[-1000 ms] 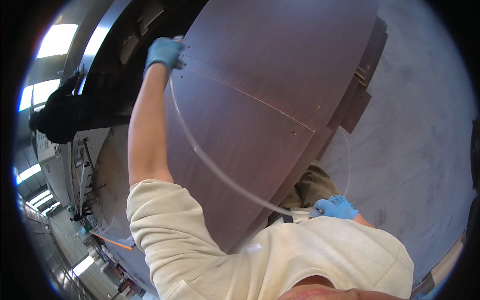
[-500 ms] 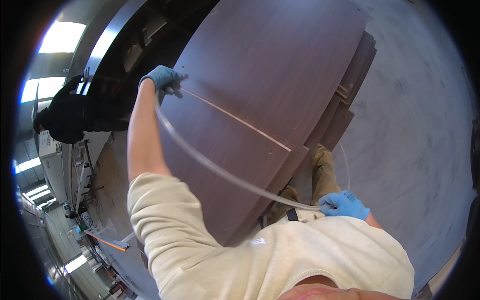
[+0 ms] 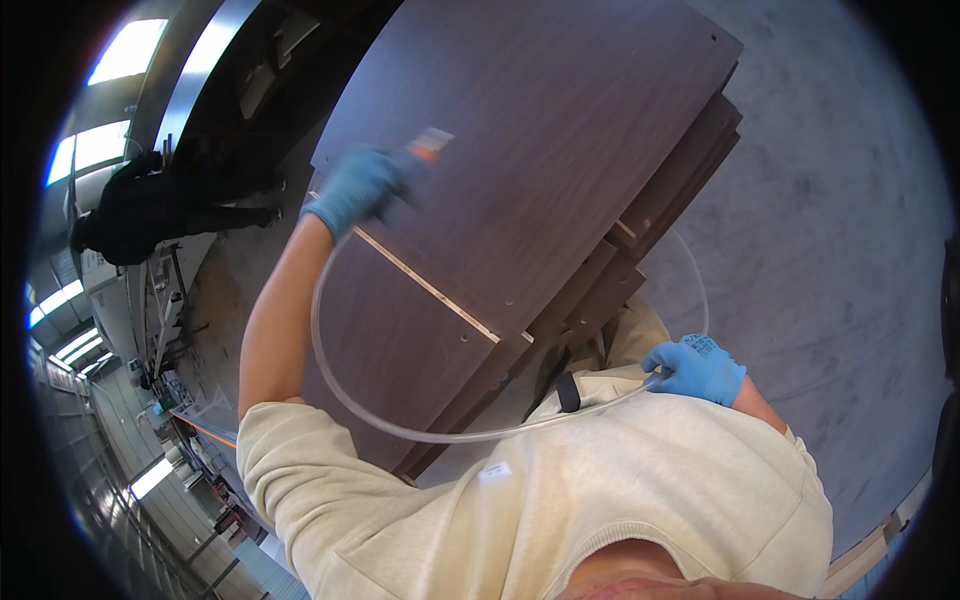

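My left hand (image 3: 362, 190), in a blue-grey glove and smeared by motion, is closed around a small tool (image 3: 431, 146) with an orange part and a pale flat tip; its exact kind is too blurred to tell. It is above a large dark brown wood-grain panel (image 3: 530, 130). Low at the right, my right hand (image 3: 702, 370), in a light blue glove, pinches a clear flexible tube or strip (image 3: 350, 400). This curves up towards my left wrist on one side and bows out beyond my right hand on the other.
Brown panels lie stacked and offset, with a lower panel (image 3: 385, 325) beside a pale raw edge (image 3: 425, 282). Smooth grey floor (image 3: 820, 260) spreads to the right. A person in dark clothes (image 3: 150, 210) is at the far left, near workshop equipment.
My left hand has moved right and slightly down in the picture, and the orange-tipped tool now shows. The clear tube sags in a wider loop. My right hand has moved slightly up.
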A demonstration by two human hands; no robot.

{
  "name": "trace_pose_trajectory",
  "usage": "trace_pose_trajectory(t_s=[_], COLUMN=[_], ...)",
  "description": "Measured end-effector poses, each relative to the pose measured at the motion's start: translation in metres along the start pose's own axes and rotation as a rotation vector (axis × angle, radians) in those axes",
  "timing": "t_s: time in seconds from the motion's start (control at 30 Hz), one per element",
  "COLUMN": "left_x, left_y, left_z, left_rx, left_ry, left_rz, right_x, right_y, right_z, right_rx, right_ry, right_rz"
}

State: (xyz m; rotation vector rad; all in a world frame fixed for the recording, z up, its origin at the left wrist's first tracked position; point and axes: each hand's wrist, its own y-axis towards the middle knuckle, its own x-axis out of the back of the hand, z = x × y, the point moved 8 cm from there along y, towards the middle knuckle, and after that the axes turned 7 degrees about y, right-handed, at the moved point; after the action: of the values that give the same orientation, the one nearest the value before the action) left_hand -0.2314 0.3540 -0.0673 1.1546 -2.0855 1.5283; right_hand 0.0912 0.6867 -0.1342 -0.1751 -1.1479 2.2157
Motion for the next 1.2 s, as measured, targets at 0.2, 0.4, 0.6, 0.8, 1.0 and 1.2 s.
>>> trace_pose_trajectory(t_s=[0.2,0.4,0.6,0.8,1.0,1.2], left_x=[0.061,0.094,0.085,0.123,0.112,0.122], left_y=[0.039,0.084,0.128,0.186,0.259,0.302], left_z=[0.030,0.020,0.005,0.005,-0.118,-0.161], left_rx=[0.091,0.093,-0.024,0.185,-0.170,0.052], left_ry=[-0.219,-0.161,-0.285,-0.453,-0.182,-0.334], left_rz=[-0.407,-0.433,-0.294,-0.332,-0.211,-0.371], right_x=[0.017,0.016,0.019,0.044,0.103,0.174], right_y=[0.004,0.008,0.003,0.020,0.054,0.062], right_z=[0.000,0.004,0.014,0.003,-0.017,-0.052], right_rx=[0.021,-0.017,-0.015,-0.063,0.016,-0.031], right_ry=[-0.051,-0.024,-0.022,0.118,0.049,0.162], right_rz=[-0.031,-0.028,-0.073,-0.063,0.021,0.087])
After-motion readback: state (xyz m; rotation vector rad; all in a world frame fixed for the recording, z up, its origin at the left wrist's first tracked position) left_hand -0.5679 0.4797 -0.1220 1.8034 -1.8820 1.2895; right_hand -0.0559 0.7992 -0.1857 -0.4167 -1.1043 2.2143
